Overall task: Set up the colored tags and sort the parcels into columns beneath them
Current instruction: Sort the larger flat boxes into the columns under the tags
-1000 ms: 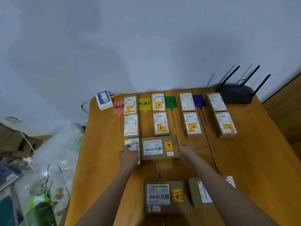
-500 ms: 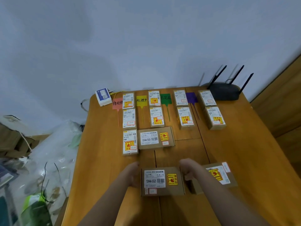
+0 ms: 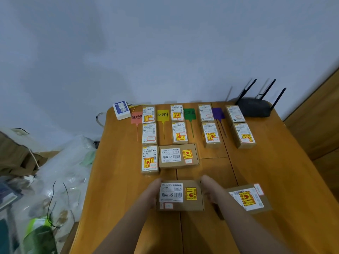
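Observation:
Four tags lie at the table's far edge: red (image 3: pixel 136 117), yellow (image 3: pixel 162 114), green (image 3: pixel 189 113) and purple (image 3: pixel 218 113). Small labelled parcels sit in columns next to them, three by the red tag, two in each other column. A wide brown parcel (image 3: pixel 178 156) lies below the yellow tag's column. Both hands grip a second wide parcel (image 3: pixel 180 195) near the front: my left hand (image 3: pixel 152 192) on its left end, my right hand (image 3: pixel 211 191) on its right end. Another parcel (image 3: pixel 247 197) lies tilted to the right of my right arm.
A black router (image 3: pixel 255 108) with three antennas stands at the back right corner. A small white and blue box (image 3: pixel 121 110) with wires sits at the back left. Clear plastic bags and cardboard (image 3: pixel 45 171) clutter the floor to the left of the wooden table (image 3: pixel 286 180).
My hands left the wide parcel placed below the yellow tag's column, drew back toward me and closed on the ends of the second wide parcel. The tilted parcel is now uncovered.

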Available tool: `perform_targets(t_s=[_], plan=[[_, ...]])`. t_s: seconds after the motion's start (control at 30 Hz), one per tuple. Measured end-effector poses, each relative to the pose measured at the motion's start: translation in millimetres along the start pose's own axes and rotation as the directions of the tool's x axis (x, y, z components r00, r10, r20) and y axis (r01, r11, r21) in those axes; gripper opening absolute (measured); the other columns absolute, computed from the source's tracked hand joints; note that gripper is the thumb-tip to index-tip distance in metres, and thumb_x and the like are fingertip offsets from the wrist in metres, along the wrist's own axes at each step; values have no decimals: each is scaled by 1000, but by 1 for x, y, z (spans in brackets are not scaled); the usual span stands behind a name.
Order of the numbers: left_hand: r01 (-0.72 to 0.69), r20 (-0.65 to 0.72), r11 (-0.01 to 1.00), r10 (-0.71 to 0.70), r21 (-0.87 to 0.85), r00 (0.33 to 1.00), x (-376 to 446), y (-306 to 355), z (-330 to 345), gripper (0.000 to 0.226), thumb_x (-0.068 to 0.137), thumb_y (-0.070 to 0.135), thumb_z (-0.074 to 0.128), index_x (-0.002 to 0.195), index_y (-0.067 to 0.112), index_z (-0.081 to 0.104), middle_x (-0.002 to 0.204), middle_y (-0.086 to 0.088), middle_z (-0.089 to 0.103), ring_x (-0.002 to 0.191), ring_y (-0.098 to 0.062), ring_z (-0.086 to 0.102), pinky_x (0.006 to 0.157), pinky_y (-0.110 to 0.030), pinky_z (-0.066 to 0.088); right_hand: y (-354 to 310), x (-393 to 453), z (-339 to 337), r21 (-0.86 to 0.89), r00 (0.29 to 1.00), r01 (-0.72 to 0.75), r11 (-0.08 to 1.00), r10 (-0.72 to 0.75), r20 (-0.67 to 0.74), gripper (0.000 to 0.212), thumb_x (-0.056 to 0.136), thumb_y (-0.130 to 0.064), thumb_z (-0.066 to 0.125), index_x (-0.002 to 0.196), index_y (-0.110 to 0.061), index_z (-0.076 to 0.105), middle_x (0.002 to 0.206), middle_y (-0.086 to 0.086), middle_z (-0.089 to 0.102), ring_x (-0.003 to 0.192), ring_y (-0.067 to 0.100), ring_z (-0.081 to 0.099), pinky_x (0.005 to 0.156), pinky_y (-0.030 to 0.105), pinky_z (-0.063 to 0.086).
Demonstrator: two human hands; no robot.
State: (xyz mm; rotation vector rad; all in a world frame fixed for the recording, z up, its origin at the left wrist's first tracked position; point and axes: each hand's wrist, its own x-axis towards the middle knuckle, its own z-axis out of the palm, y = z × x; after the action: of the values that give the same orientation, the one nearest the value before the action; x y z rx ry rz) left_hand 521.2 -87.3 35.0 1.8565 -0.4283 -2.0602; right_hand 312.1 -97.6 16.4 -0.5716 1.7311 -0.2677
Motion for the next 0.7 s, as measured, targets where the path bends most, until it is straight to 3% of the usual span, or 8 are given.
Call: perform_targets(t_s=[0.07,0.17,0.27,0.37,0.5,0.7], plan=[[-81,7,997,81,-10,997,-6,3,-1,32,99,34,41,97,9,60,78,-7,75,77,-25,73,82,-41,58,-2,5,0,53,999,31,998,-30,-11,27,99,-27,36,95,-11,58,91,11,62,84,24,60,84,36,53],[-165,-38,986,165,6,986,-27,13,0,29,102,30,39,89,13,59,59,0,73,62,-20,70,60,-32,56,-7,4,-2,90,995,97,991,-96,-19,31,96,-31,42,97,-10,65,86,8,69,80,23,67,91,43,57],[-233,-75,972,231,-21,970,-47,29,-8,27,100,35,40,100,18,61,82,-7,70,79,-25,62,78,-40,53,-24,-24,-6,178,985,171,969,-172,-12,27,96,-27,51,103,-7,68,88,8,72,79,22,69,85,40,57],[-313,-83,950,313,14,946,-60,48,-22,31,96,46,44,109,23,61,97,-5,67,92,-26,62,92,-46,50,-46,-52,-12,129,951,306,943,-299,-77,29,98,-23,51,107,-2,67,97,13,72,88,25,69,82,39,58],[-410,-30,912,410,2,912,-81,65,-31,32,94,50,48,112,27,60,107,-3,64,97,-27,61,88,-45,52,-67,-84,-20,143,912,355,924,-308,-271,31,99,-28,53,119,-6,62,111,9,66,111,26,61,104,45,48],[-432,44,902,433,-18,901,-81,64,-33,26,93,48,51,103,27,62,102,-4,65,86,-22,61,80,-40,51,-48,-96,-26,181,874,418,890,-340,-348,21,98,-31,54,112,-19,64,108,5,68,108,24,62,100,46,50]])
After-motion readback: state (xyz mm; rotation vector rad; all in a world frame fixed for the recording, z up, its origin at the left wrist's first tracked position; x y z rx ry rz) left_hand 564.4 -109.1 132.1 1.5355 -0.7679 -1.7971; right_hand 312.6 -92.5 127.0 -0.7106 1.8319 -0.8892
